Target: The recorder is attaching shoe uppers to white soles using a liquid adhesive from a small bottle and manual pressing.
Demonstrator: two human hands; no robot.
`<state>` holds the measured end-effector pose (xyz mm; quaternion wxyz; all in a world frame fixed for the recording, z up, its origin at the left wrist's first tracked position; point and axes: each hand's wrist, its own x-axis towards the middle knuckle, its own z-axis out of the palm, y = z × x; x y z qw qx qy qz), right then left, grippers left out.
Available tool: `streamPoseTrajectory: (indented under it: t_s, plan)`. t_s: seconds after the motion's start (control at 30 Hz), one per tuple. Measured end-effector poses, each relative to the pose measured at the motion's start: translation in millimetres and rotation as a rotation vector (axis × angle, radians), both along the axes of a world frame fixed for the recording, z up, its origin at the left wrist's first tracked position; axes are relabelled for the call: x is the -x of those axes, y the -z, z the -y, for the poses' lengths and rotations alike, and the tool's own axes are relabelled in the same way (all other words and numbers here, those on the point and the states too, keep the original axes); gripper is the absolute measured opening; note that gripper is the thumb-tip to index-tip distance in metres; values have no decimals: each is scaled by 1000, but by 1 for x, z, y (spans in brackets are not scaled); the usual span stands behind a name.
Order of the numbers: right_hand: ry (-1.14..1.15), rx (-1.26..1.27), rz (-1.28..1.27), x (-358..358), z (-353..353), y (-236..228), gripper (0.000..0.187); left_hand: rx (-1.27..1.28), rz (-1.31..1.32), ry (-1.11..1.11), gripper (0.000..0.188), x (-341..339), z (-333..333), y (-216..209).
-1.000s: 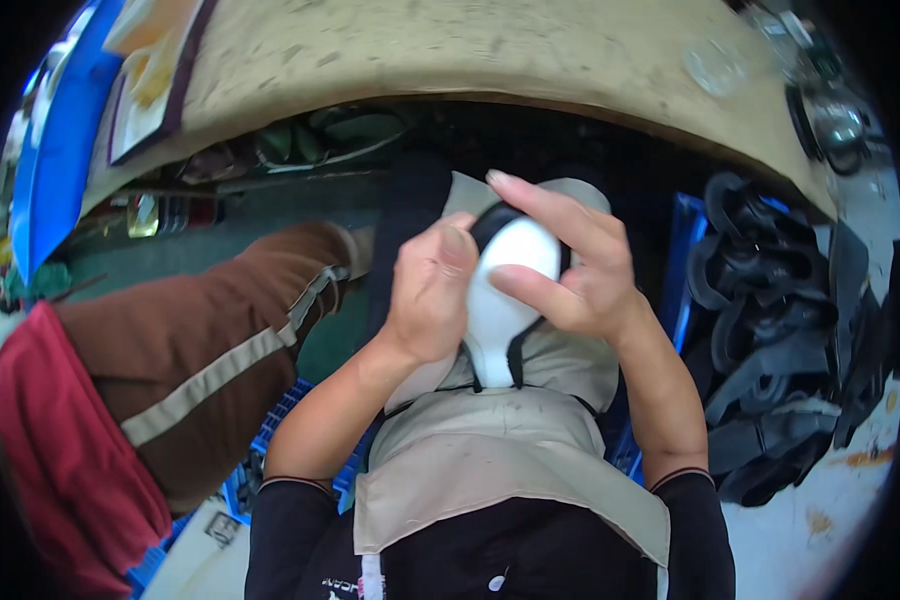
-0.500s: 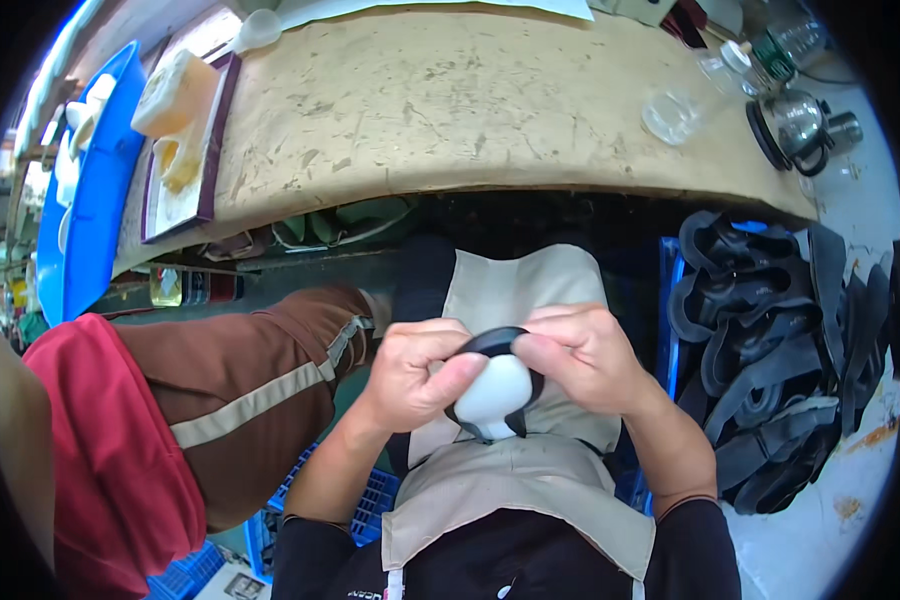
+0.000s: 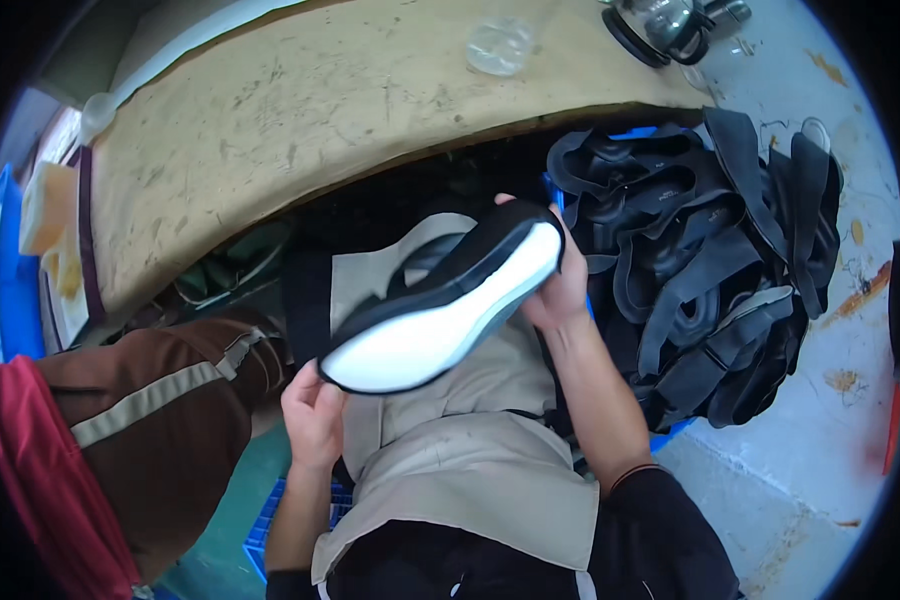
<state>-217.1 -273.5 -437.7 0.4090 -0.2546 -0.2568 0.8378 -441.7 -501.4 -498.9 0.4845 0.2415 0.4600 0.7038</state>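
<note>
Above my lap, both hands hold a black shoe (image 3: 435, 340) tilted so that its smooth white underside faces me. A black strap (image 3: 432, 258) loops out from its far side. My left hand (image 3: 313, 412) pinches the broad lower-left end between thumb and fingers. Around the narrower upper-right end, my right hand (image 3: 558, 285) is closed, with part of its fingers hidden behind the shoe. A beige apron (image 3: 470, 440) covers my lap under it.
Black shoe uppers with straps (image 3: 685, 230) are heaped in a blue crate at my right. Ahead stands a worn, paper-covered workbench (image 3: 300, 130) with a clear jar (image 3: 500, 45) and a glass pot (image 3: 660, 25). Beside me on the left sits a person in brown trousers (image 3: 170, 400).
The shoe has turned from end-on to lengthwise, showing its white underside. My hands have moved apart to its two ends. The view has swung to the right.
</note>
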Motion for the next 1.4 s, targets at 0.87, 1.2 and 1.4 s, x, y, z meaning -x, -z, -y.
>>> streamPoseTrajectory:
  t_s: [0.87,1.2,1.4]
  plan:
    - [-192,-1740,1048,73,36,-51,13,210,-884,188,101,11,-42,-82]
    - [-307,-1344,816,73,29,-35,2,295,-891,123,101,6,-43,-75]
    - [-396,-1499,943,66,33,-40,9,329,-652,206,105,8,-49,-71]
